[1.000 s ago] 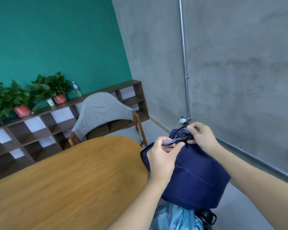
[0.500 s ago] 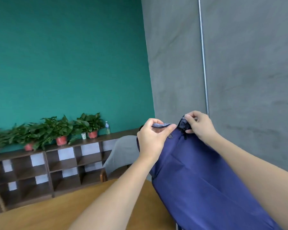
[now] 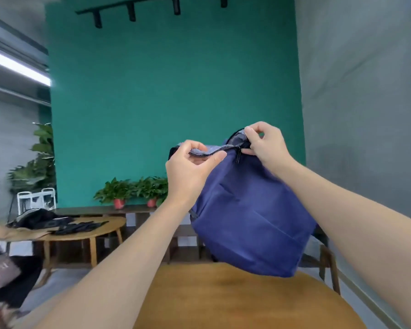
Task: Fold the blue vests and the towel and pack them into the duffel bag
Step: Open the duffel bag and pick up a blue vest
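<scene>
The navy duffel bag (image 3: 249, 217) hangs in the air above the far edge of the round wooden table (image 3: 235, 302), held up by its top edge. Its long axis runs from the top, at the hands, down and slightly right to its bottom corner, which hangs just over the table. The cloth is smooth, matte woven fabric with soft creases, and the bag looks limp and boxy.

The left hand (image 3: 190, 169) pinches the lighter blue rim of the opening between thumb and curled fingers. The right hand (image 3: 268, 146) pinches the top near the dark zipper end, fingers curled.

The wood surface below the bag shows bare grain up to its curved edge. A grey concrete wall (image 3: 365, 115) stands close on the right. Behind, a teal wall (image 3: 171, 91), potted plants (image 3: 133, 191) on a low shelf, and a second small table (image 3: 86, 231) with dark items lie well apart on the left.
</scene>
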A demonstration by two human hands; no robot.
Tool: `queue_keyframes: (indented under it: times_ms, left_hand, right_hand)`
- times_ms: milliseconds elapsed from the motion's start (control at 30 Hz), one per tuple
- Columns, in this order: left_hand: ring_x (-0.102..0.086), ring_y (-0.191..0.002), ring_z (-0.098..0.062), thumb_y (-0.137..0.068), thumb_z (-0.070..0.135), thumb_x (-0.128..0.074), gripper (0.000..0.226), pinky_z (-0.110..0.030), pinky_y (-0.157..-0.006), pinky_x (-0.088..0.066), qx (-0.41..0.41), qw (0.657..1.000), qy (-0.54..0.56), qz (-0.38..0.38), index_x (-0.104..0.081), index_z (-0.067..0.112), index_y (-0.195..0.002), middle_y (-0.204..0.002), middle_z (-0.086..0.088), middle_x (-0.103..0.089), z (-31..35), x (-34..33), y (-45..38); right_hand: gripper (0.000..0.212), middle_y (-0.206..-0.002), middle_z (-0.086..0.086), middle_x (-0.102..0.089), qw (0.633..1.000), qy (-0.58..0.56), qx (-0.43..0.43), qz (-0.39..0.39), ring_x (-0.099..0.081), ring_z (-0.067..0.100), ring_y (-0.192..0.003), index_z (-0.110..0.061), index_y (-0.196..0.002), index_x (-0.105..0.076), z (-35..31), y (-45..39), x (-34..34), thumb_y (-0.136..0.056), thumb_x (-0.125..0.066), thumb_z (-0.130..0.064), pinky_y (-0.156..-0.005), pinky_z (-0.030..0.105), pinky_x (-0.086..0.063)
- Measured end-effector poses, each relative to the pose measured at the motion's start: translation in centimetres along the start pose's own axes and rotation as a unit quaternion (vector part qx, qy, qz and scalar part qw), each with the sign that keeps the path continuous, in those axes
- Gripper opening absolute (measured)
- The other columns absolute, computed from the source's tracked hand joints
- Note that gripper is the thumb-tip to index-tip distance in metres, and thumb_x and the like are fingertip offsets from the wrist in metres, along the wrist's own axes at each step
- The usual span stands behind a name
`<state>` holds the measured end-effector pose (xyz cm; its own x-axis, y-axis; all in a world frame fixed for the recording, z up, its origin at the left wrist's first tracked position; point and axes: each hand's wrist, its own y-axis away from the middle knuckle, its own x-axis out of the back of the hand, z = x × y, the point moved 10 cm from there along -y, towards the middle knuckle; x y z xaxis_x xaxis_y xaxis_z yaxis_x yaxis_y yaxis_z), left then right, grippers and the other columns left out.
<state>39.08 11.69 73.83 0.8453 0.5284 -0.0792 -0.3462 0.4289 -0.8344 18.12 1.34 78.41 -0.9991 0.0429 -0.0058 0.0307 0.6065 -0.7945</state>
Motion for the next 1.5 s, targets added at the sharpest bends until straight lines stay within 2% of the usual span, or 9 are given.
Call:
queue_keyframes:
  times_ms: [200, 367, 567, 733, 833, 1033, 1167, 1367, 1500]
  left_hand:
    - [-0.070, -0.070, -0.012, -0.072, 0.029, -0.091, 0.034, -0.025, -0.062, -0.051, 0.106, 0.992, -0.053, -0.049, -0.062, 0.019, -0.085, -0.072, 0.005, -0.072, -8.1, 6.6, 10.1]
    - [-0.073, -0.078, -0.015, -0.072, 0.025, -0.092, 0.034, -0.029, -0.075, -0.058, 0.197, 0.976, -0.047, -0.081, -0.063, 0.018, -0.089, -0.078, 0.003, -0.075, -13.6, 8.0, 19.1]
    - [-0.070, -0.083, -0.005, -0.066, 0.038, -0.092, 0.035, -0.029, -0.080, -0.058, 0.276, 0.942, -0.095, -0.163, -0.066, 0.031, -0.090, -0.088, 0.012, -0.073, -18.5, 4.5, 28.4]
    - [-0.069, -0.087, -0.004, -0.071, 0.036, -0.089, 0.040, -0.024, -0.085, -0.057, 0.313, 0.915, -0.056, -0.250, -0.068, 0.042, -0.104, -0.095, 0.006, -0.074, -19.0, -0.1, 32.6]
    - [-0.072, -0.085, -0.011, -0.077, 0.027, -0.087, 0.044, -0.024, -0.085, -0.057, 0.313, 0.917, -0.012, -0.249, -0.069, 0.037, -0.116, -0.093, 0.000, -0.076, -17.8, -0.4, 32.5]
    - [-0.071, -0.065, -0.021, -0.088, 0.025, -0.077, 0.025, -0.026, -0.064, -0.056, 0.297, 0.943, -0.025, -0.147, -0.069, 0.029, -0.111, -0.076, -0.004, -0.075, -17.4, 4.4, 28.2]
    - [-0.069, -0.071, -0.006, -0.089, 0.024, -0.077, 0.016, -0.020, -0.074, -0.055, 0.270, 0.952, -0.126, -0.062, -0.073, 0.025, -0.105, -0.076, 0.004, -0.073, -21.7, 8.4, 25.1]
    - [-0.045, -0.119, -0.016, -0.086, 0.048, -0.073, 0.036, -0.037, -0.099, -0.047, 0.286, 0.898, -0.318, -0.103, -0.066, 0.036, -0.119, -0.116, 0.010, -0.041, -30.0, 9.8, 24.7]
    - [-0.047, -0.120, -0.021, -0.078, 0.063, -0.070, 0.068, -0.037, -0.095, -0.048, 0.378, 0.863, -0.306, -0.138, -0.047, 0.041, -0.137, -0.121, 0.007, -0.028, -33.4, 9.3, 26.7]
  right_hand:
    - [0.020, -0.076, 0.004, -0.055, 0.991, -0.041, -0.115, -0.050, -0.060, 0.000, -0.062, -0.004, -0.084, -0.060, 9.4, 12.6, -6.5, -0.101, -0.056, -0.012, -0.075, 0.033, -0.063]
    - [0.021, -0.077, 0.006, -0.062, 0.981, -0.040, -0.185, -0.045, -0.063, 0.007, -0.071, -0.004, -0.082, -0.063, 17.0, 22.4, -6.2, -0.101, -0.058, -0.012, -0.084, 0.036, -0.060]
    - [0.018, -0.092, 0.011, -0.070, 0.964, 0.128, -0.227, -0.048, -0.072, 0.022, -0.083, -0.015, -0.084, -0.067, 23.3, 28.6, 0.1, -0.100, -0.059, -0.020, -0.073, 0.021, -0.057]
    - [0.027, -0.078, 0.001, -0.065, 0.919, 0.292, -0.236, -0.123, -0.062, 0.024, -0.078, -0.020, -0.079, -0.063, 25.5, 30.6, 5.1, -0.101, -0.055, -0.034, -0.066, 0.033, -0.040]
    - [0.055, -0.057, -0.004, -0.050, 0.906, 0.338, -0.203, -0.151, -0.051, 0.020, -0.061, -0.016, -0.059, -0.048, 24.4, 29.5, 5.8, -0.099, -0.049, -0.053, -0.058, 0.034, -0.038]
    - [0.048, -0.074, -0.004, -0.065, 0.876, 0.351, -0.161, -0.289, -0.059, 0.016, -0.074, -0.020, -0.073, -0.065, 22.5, 27.1, -2.6, -0.093, -0.055, -0.063, -0.072, 0.037, -0.049]
    - [0.045, -0.089, -0.004, -0.068, 0.802, 0.379, -0.179, -0.425, -0.062, 0.017, -0.085, -0.021, -0.085, -0.066, 24.3, 27.9, -9.4, -0.088, -0.060, -0.066, -0.083, 0.039, -0.053]
    - [0.057, -0.087, 0.009, -0.063, 0.769, 0.373, -0.195, -0.482, -0.053, 0.022, -0.077, 0.000, -0.106, -0.065, 29.1, 30.1, -16.7, -0.090, -0.062, -0.055, -0.071, 0.037, -0.043]
    - [0.046, -0.116, 0.008, -0.063, 0.737, 0.387, -0.201, -0.517, -0.058, 0.027, -0.094, -0.006, -0.113, -0.059, 32.7, 32.8, -19.3, -0.095, -0.057, -0.048, -0.081, 0.040, -0.050]
